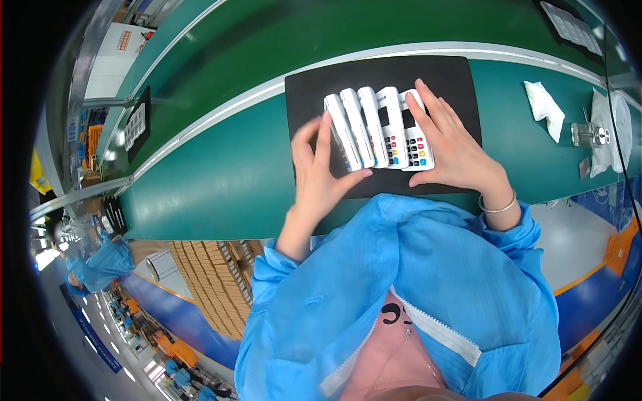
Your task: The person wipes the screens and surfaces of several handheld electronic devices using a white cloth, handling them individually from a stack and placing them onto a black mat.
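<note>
Several white payment terminals (392, 137) stand in a leaning, overlapping row on a black mat (461, 93). The ones at the right show dark screens and keypads with coloured keys; those at the left are tipped more on edge. My left hand (313, 160) is round the left end of the row, index finger near the top and thumb at the lower edge. Round the rightmost terminal (418, 144) curves my right hand (458, 144), its fingertips by the top and thumb near the bottom. Between them the two hands bracket the row.
The mat lies on a green workbench (214, 167) with a pale rail behind. At the right are a white pouch (547, 110), a glass bottle (588, 135) and a white bag (612, 134). Trays (136, 125) rest beyond the rail. Cartons (210, 284) and a person (103, 260) are at the left.
</note>
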Demonstrator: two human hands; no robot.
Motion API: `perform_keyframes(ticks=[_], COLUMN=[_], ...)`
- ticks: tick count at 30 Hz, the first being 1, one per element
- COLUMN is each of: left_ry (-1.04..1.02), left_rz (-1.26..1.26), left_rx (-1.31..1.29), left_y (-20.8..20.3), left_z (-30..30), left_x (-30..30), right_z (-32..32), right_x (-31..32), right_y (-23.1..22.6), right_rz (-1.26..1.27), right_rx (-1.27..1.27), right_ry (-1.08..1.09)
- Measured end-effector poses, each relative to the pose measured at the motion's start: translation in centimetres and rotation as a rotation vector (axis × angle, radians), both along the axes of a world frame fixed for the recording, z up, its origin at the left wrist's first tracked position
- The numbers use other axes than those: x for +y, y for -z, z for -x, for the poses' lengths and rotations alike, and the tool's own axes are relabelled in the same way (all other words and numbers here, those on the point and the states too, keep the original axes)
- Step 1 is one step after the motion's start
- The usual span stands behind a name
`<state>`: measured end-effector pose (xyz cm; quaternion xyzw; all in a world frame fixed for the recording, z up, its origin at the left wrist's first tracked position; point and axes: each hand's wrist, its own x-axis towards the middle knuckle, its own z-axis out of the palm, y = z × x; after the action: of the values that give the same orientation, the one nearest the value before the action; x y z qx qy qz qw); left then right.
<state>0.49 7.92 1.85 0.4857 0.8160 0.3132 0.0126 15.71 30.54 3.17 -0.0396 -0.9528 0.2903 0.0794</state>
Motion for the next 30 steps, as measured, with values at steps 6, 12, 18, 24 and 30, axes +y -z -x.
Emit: perform_keyframes(ticks=[6, 12, 18, 24, 30], left_ry=[0.251, 0.214, 0.142, 0.357, 0.305], left_rz=[0.072, 0.476, 0.558, 0.288, 0.507], left_rx=[-0.126, 0.113, 0.141, 0.072, -0.008], left_y=[-0.6, -4.6, -4.1, -2.5, -4.1], left_z=[4.2, 5.6, 5.7, 3.9, 4.3], left_x=[1.4, 0.0, -1.3, 4.4, 2.4], right_z=[0.1, -2.3, -3.4, 2.3, 1.0], right_x=[0.9, 2.5, 1.6, 0.0, 0.0], right_y=[-0.4, -1.1, -1.6, -0.6, -1.6], right_rz=[-0.048, -0.065, -0.148, -0.141, -0.214], right_rx=[-0.057, -0.074, -0.017, -0.006, -0.160], right_ry=[-0.052, 0.029, 0.149, -0.038, 0.047])
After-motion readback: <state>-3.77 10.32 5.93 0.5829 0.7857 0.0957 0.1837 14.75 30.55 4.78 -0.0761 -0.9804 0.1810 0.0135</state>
